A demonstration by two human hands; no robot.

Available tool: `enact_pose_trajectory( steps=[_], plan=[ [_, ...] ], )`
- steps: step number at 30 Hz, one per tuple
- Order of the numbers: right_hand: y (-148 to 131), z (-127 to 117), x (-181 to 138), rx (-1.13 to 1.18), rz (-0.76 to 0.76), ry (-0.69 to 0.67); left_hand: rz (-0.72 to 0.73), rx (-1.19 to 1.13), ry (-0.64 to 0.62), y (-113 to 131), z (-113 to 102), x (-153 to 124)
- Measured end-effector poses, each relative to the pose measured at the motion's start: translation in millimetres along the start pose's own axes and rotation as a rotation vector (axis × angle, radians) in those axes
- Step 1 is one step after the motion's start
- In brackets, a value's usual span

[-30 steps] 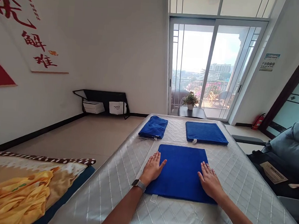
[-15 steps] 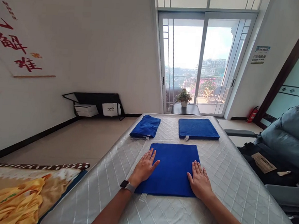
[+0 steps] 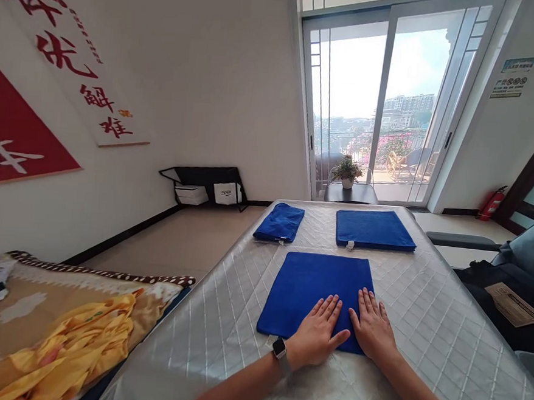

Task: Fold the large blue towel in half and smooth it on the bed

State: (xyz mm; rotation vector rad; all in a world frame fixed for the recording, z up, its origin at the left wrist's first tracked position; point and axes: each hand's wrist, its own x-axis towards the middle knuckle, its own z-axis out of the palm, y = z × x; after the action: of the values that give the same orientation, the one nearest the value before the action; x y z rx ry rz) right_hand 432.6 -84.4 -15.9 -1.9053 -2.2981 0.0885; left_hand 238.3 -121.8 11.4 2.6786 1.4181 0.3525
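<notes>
I watch both hands, left hand (image 3: 317, 334) and right hand (image 3: 374, 329), lie flat, fingers spread and gripping nothing, side by side on the blue towel (image 3: 309, 285) at lower centre; earlier they pressed its opposite edges.

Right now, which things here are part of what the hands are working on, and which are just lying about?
In hand:
left hand and right hand, both flat on the near blue towel
quilted surface

Lying about:
rolled blue towel
flat blue towel
yellow cloth
potted plant

Head cam, single view: looks fwd/down along table (image 3: 445, 334) toward balcony door (image 3: 383, 104).
</notes>
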Motion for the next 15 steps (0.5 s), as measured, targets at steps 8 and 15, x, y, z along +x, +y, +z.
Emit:
enact_pose_trajectory(
  steps=[8, 15],
  plan=[
    [-2, -1, 1, -0.043, 0.019, -0.012, -0.312, 0.118, -0.012, -70, -11, -75],
    [-5, -4, -1, -0.040, 0.028, -0.008, -0.408, 0.173, 0.055, -88, 1, -99]
  ],
)
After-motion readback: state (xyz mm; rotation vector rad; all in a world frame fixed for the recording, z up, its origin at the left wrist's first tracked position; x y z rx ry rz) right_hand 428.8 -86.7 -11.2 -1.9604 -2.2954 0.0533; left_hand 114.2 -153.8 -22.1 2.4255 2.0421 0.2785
